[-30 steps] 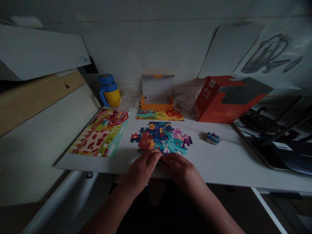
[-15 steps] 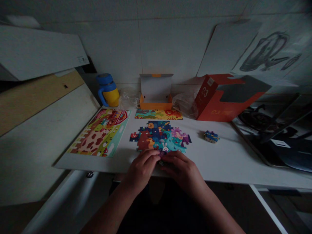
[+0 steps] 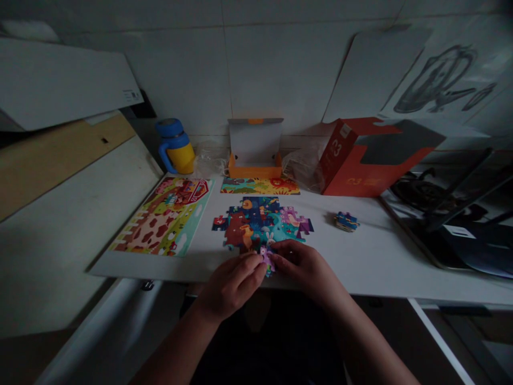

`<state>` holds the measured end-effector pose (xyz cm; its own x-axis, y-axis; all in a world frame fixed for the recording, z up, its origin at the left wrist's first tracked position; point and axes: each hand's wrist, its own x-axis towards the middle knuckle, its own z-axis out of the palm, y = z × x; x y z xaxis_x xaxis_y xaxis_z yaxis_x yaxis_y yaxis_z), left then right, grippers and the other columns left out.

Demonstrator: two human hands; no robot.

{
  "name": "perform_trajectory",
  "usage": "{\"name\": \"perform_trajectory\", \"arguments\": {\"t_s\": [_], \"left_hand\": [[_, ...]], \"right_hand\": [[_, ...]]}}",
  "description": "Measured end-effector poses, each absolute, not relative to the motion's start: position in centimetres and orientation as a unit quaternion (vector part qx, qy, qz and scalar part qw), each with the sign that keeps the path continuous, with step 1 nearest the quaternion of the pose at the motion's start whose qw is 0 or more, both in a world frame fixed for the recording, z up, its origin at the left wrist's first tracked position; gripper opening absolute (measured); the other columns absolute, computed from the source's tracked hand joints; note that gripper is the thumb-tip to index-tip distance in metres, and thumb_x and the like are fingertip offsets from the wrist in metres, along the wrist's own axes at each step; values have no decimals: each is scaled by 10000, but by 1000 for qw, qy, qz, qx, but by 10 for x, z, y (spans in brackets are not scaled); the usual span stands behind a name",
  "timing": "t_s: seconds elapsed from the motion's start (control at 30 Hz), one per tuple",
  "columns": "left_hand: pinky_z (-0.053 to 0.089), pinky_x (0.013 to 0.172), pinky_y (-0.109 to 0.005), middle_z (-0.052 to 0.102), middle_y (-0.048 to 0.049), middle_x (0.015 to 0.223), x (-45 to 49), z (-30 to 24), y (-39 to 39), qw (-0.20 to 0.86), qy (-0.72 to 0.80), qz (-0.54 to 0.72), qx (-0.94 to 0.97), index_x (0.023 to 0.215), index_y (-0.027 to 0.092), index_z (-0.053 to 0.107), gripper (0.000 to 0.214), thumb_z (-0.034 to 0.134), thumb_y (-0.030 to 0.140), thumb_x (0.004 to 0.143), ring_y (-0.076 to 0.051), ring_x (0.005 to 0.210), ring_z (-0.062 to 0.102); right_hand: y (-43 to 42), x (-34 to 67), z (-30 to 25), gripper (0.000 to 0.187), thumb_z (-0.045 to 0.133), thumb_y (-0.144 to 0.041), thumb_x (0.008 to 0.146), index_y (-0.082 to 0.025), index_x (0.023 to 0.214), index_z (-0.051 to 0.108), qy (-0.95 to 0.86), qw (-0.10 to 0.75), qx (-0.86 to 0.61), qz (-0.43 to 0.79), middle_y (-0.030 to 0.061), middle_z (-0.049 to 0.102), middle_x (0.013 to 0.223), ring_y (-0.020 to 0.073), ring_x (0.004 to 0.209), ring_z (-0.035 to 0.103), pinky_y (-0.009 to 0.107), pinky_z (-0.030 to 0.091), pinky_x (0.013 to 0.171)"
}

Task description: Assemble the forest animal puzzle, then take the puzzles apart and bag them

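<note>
A partly joined jigsaw puzzle [image 3: 262, 222] in blue, teal and purple lies on the white table [image 3: 377, 262]. At its near edge my left hand [image 3: 232, 283] and my right hand [image 3: 304, 264] meet, fingers pinched from both sides on a small purple puzzle piece [image 3: 266, 258]. The piece sits right against the puzzle's lower edge. A small stack of loose puzzle pieces [image 3: 346, 221] lies to the right, apart from both hands.
A finished farm puzzle [image 3: 166, 216] lies at the left, a narrow orange puzzle strip [image 3: 260, 186] behind the middle one. At the back stand a yellow and blue mug [image 3: 176, 147], an open orange box [image 3: 254, 149], plastic bags and a red carton [image 3: 364, 160].
Both hands have shifted slightly forward toward the puzzle's near edge. The purple piece, hidden under the fingers a second ago, now shows between the fingertips.
</note>
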<state>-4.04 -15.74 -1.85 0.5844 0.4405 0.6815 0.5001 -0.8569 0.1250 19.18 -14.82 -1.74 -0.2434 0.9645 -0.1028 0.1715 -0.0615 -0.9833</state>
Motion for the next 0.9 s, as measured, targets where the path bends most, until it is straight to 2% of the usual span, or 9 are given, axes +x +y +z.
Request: {"name": "perform_trajectory", "arguments": {"t_s": [0.1,0.33,0.53,0.7,0.8,0.9], "left_hand": [[628,1047,-341,758,-117,1196,-41,-18,-157,62,-262,-366,-891,1300,128,646,265,505,147,1077,-210,1189,723],[624,1049,-317,754,-113,1165,-40,-21,-155,82,-252,-382,-885,1227,132,661,210,523,150,1070,-198,1162,733],[632,1046,-311,778,-84,1121,-41,-22,-155,60,-266,-404,-873,1260,160,650,227,562,138,1051,-187,1109,760],[648,1026,-337,793,-89,1098,-41,-22,-154,72,-253,-392,-882,1181,142,688,189,591,107,1022,-210,1100,758],[646,1037,-381,795,-92,1104,-39,-23,-152,107,-229,-385,-887,1102,128,711,165,691,69,949,-228,1078,748],[646,1029,-403,794,-87,1087,-36,-21,-152,114,-232,-383,-887,1067,130,720,155,710,58,929,-223,1051,734]], "right_hand": [[-144,192,-13,434,753,-560,885,-202,1126,711,-570,359,-497,547,17,745,838,178,725,680,303,528,659],[-138,193,-12,482,803,-570,819,-202,1116,708,-529,356,-485,598,38,776,902,190,759,709,330,566,702],[-139,203,-9,452,747,-573,883,-206,1144,709,-533,341,-481,607,19,735,853,173,714,671,322,557,686],[-142,202,-10,409,793,-558,835,-228,1013,627,-440,413,-480,637,15,707,869,186,752,685,336,596,712],[-146,195,-13,480,826,-519,813,-256,1120,567,-404,447,-466,648,-15,683,890,169,722,687,309,587,663],[-150,188,-14,537,782,-512,865,-264,1271,534,-445,437,-460,632,-33,658,883,143,652,658,281,546,607]]}}
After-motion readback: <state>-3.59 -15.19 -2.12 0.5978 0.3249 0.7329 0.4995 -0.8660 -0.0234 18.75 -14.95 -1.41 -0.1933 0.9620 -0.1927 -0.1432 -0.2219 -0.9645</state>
